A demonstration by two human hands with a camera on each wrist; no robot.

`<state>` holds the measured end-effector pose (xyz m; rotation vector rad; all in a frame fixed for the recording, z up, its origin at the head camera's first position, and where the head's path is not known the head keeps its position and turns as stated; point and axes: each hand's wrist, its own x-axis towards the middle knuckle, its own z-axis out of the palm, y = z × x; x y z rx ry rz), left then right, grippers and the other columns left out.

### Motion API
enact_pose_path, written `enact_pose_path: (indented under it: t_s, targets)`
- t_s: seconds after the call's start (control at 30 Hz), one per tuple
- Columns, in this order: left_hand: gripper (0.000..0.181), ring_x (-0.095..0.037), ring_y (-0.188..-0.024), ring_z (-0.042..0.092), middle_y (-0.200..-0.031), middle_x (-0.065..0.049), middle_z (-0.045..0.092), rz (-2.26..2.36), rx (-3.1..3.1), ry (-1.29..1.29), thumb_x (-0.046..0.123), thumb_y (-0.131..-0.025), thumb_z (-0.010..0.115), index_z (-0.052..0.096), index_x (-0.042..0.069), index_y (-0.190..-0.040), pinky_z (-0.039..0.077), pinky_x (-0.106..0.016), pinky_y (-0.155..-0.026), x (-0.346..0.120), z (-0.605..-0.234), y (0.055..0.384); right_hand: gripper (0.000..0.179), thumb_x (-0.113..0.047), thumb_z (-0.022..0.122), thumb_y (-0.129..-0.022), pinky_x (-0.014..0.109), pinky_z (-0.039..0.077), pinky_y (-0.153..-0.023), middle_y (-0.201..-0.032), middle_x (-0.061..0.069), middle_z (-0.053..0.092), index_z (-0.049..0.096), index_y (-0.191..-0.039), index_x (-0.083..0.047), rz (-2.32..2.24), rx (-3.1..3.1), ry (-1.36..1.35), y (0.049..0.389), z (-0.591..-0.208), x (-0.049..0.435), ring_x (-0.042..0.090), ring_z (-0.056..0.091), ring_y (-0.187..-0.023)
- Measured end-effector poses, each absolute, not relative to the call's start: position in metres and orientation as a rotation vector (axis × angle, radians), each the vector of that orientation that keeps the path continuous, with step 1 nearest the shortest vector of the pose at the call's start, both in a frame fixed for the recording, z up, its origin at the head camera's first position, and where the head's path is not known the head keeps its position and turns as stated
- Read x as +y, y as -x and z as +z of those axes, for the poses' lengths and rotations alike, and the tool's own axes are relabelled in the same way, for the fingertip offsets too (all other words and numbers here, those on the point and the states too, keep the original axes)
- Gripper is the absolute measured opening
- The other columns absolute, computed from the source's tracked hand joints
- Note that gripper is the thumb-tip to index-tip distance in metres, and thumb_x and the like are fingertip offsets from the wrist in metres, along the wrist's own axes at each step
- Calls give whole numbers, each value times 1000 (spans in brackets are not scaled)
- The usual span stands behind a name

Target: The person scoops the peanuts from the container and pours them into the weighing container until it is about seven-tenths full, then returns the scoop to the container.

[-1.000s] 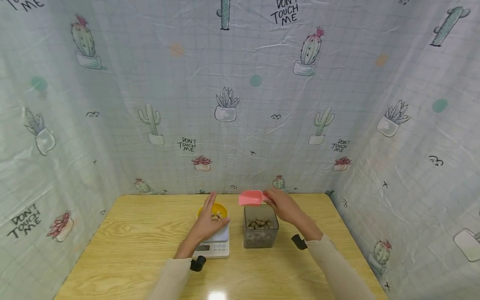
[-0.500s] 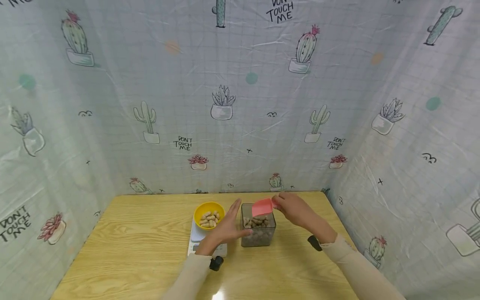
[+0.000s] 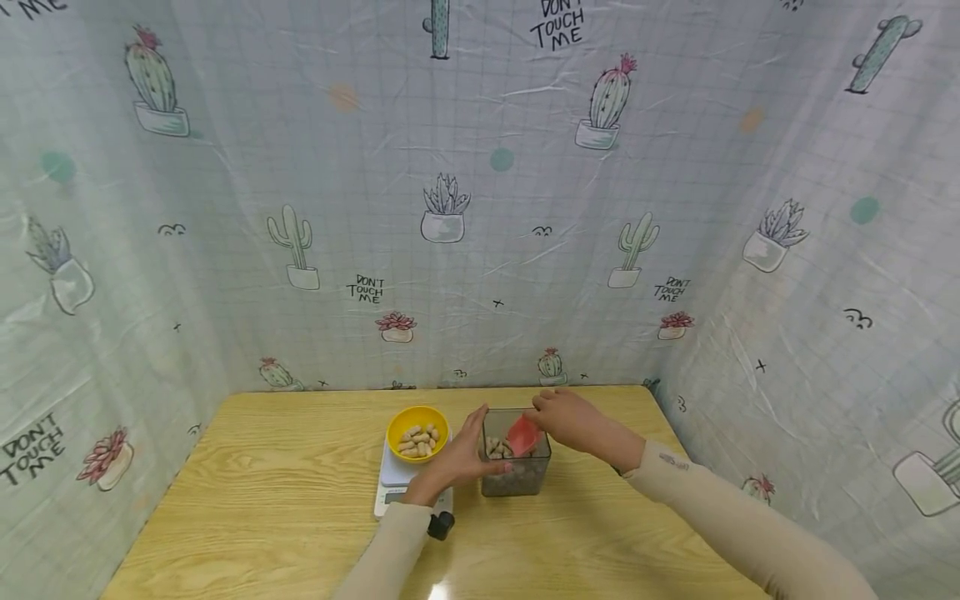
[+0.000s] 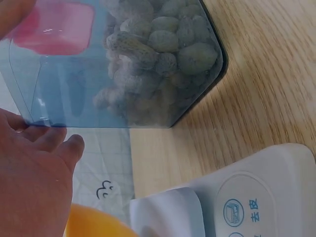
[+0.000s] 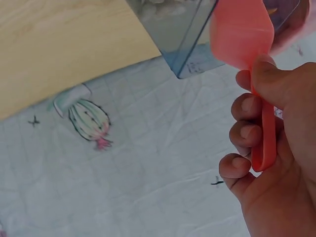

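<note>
My right hand (image 3: pixel 581 421) grips the handle of a pink scoop (image 3: pixel 523 435). Its bowl tips down inside a clear grey plastic container (image 3: pixel 516 481) of unshelled peanuts (image 3: pixel 497 448). In the right wrist view, the fingers (image 5: pixel 247 131) curl round the scoop's handle. My left hand (image 3: pixel 456 457) holds the container near its rim, thumb across the front and fingers along the left side. Seen from the left wrist, the peanuts (image 4: pixel 163 44) fill the lower part, and the scoop (image 4: pixel 59 29) shows through the wall above them.
Left of the container, a yellow bowl (image 3: pixel 397 417) with several peanuts stands on a white kitchen scale (image 3: pixel 392 475). The scale is partly behind my left forearm. A cactus-print curtain (image 3: pixel 480 333) hangs at the wooden table's (image 3: pixel 285 500) back edge.
My left hand has moved right from beside the yellow bowl to the container and taken hold of it. My right hand has lowered the scoop into the container, tilting it down.
</note>
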<state>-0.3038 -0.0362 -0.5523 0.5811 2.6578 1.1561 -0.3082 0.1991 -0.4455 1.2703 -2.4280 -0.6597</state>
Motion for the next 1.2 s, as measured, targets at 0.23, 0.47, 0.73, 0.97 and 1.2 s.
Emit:
enact_pose_path:
  t_s: [0.23,0.47,0.73,0.97,1.2]
  targets:
    - [113,-40,-140,40,-166,-12,9,1188,2640,-601,58,-79,75,3,23,-160,44,-55,-105,-38,-553,304,26,-23,75,-86,33,53,-84,-105,-5,69,69,-111,-27,-924,-2511,-1216,304,-440,183,14,62,-96]
    - [111,-38,-141,41,-166,-11,10,1190,2652,-612,56,-81,74,5,19,-160,45,-53,-105,-35,-551,302,30,-24,75,-86,31,53,-85,-108,-5,69,68,-115,-27,-978,-2507,-1267,305,-454,181,14,63,-99]
    - [112,-36,-143,38,-167,-8,9,1205,2639,-571,53,-80,76,5,22,-160,42,-54,-108,-33,-552,302,15,-21,73,-88,29,51,-70,-88,-5,67,68,-103,-22,-697,-2480,-1358,316,-474,197,13,61,-81]
    - [112,-35,-139,43,-167,-7,10,1201,2645,-589,57,-80,74,5,21,-160,45,-52,-106,-35,-550,302,11,-18,74,-87,28,50,-66,-79,-4,65,66,-94,-18,-580,-2390,-1427,322,-476,194,12,59,-71]
    - [113,-35,-143,37,-167,-7,9,1247,2618,-568,59,-79,75,5,22,-160,40,-53,-111,-34,-551,304,19,-20,76,-86,33,55,-74,-87,-3,68,65,-101,-19,-492,-2533,-1389,325,-481,186,15,64,-79]
